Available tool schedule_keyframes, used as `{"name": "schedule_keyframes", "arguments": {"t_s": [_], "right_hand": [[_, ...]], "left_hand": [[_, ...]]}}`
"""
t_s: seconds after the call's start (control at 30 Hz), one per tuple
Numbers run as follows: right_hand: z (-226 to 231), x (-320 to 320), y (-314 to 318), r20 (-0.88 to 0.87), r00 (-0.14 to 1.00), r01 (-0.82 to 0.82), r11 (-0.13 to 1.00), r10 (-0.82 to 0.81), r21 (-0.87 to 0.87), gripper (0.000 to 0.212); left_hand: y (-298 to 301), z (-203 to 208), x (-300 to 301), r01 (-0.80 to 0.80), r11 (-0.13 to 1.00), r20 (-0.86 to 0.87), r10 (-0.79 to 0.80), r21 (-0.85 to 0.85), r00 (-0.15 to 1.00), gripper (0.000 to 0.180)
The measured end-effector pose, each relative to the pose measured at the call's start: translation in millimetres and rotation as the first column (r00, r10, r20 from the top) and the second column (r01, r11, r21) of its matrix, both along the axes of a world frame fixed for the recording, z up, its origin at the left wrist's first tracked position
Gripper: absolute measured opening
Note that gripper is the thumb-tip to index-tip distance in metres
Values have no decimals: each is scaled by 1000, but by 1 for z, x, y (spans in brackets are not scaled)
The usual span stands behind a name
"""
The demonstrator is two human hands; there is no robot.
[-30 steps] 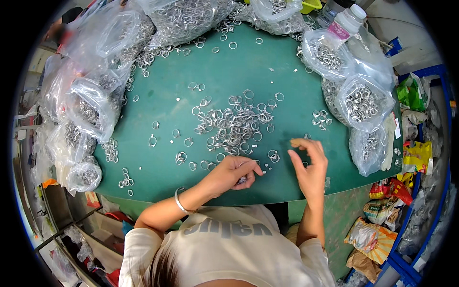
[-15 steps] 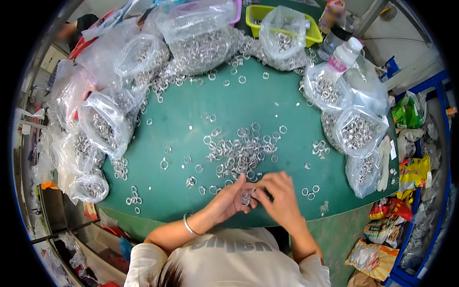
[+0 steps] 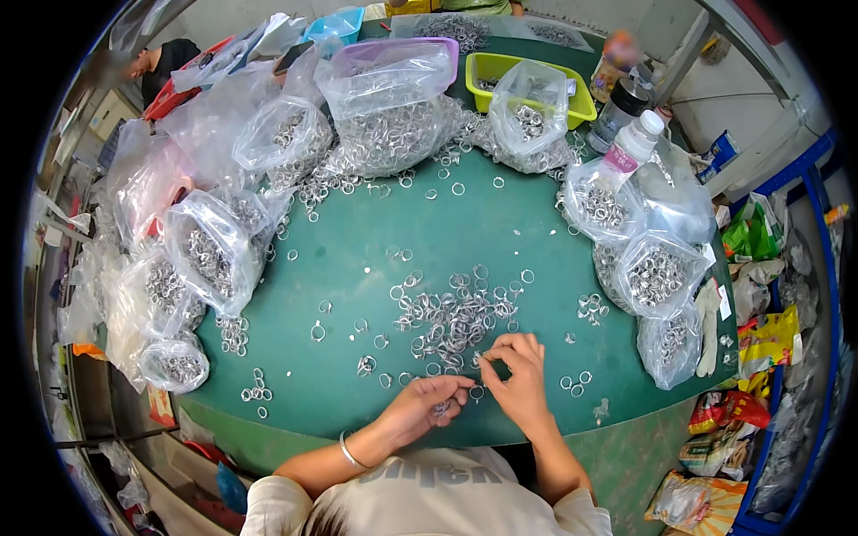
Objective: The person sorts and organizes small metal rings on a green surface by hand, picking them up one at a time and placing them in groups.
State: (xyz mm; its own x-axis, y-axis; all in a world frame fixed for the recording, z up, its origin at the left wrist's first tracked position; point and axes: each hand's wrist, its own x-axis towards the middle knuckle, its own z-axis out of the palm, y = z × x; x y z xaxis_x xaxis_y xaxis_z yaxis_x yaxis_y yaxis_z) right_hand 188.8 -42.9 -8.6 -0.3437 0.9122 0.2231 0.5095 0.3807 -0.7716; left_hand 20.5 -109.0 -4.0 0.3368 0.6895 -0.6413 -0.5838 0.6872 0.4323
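Observation:
My left hand is half closed at the table's near edge, with silver rings showing in its curled fingers. Its thumb and forefinger reach toward a single ring, and whether they grip it I cannot tell. Just to the right, my right hand has thumb and forefinger pinched together at a small silver ring, partly hidden by the fingertips. Beyond both hands lies a loose pile of silver rings on the green table.
Clear bags of rings line the left, the back and the right. A yellow-green basket and a purple basket stand at the back. Bottles are at back right. Small ring groups lie scattered. A person is at far left.
My hands, close together before, have come apart; the right one has moved slightly up from the left palm. The left hand has turned its fingers inward. The whole view has shifted, showing more of the back.

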Motion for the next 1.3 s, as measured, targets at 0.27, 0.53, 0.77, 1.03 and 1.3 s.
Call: {"name": "schedule_keyframes", "arguments": {"t_s": [0.27,0.53,0.77,1.03,1.3], "right_hand": [[14,41,-13,-96,983,139,973,-159,-186,26],[-15,43,-16,187,979,87,996,-83,-13,40],[-15,53,-13,-209,942,182,921,-264,-346,38],[-10,60,-19,-168,943,210,907,-286,-364,43],[2,46,-26,-280,942,113,959,-187,-260,46]], "left_hand": [[2,-12,-2,53,999,10,-53,14,999,27],[-4,1,21,562,689,-840,127,458,528,7],[16,-2,31,817,472,-901,415,332,126,21],[23,-15,22,662,617,-898,375,426,229,17],[36,-5,15,176,983,178,-164,-54,970,15]]}}
